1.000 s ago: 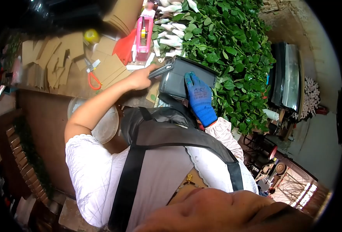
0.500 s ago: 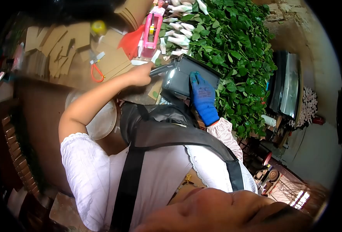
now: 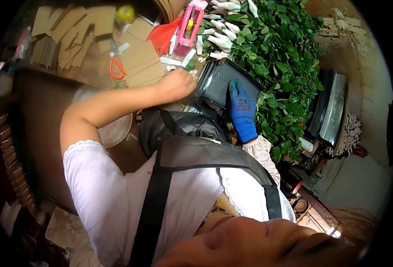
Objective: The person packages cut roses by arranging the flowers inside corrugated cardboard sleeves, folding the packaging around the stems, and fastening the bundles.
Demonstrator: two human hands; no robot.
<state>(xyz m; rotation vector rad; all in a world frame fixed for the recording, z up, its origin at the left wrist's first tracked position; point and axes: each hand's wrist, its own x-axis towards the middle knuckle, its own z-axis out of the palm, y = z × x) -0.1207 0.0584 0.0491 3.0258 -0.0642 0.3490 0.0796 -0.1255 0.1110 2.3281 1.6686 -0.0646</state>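
My left hand (image 3: 177,84), bare, is curled closed just left of a dark, glossy flat stack (image 3: 223,80). What it holds, if anything, is hidden. My right hand (image 3: 242,107), in a blue glove, lies flat with its fingers stretched out on the dark stack. The stack sits at the table's near edge, against green leafy stems (image 3: 281,62). White-wrapped flower heads (image 3: 221,41) lie beyond it.
A pink tape dispenser (image 3: 188,29) stands by a red cloth (image 3: 162,39). Left of them are orange-handled scissors (image 3: 116,66), cardboard pieces (image 3: 74,40) and a yellow round object (image 3: 125,14). A pale round container (image 3: 116,132) is below my left forearm.
The long dark object that was in my left hand no longer shows. My left hand has moved right relative to the view. The table things have shifted up and right in view; my gloved hand stays on the stack.
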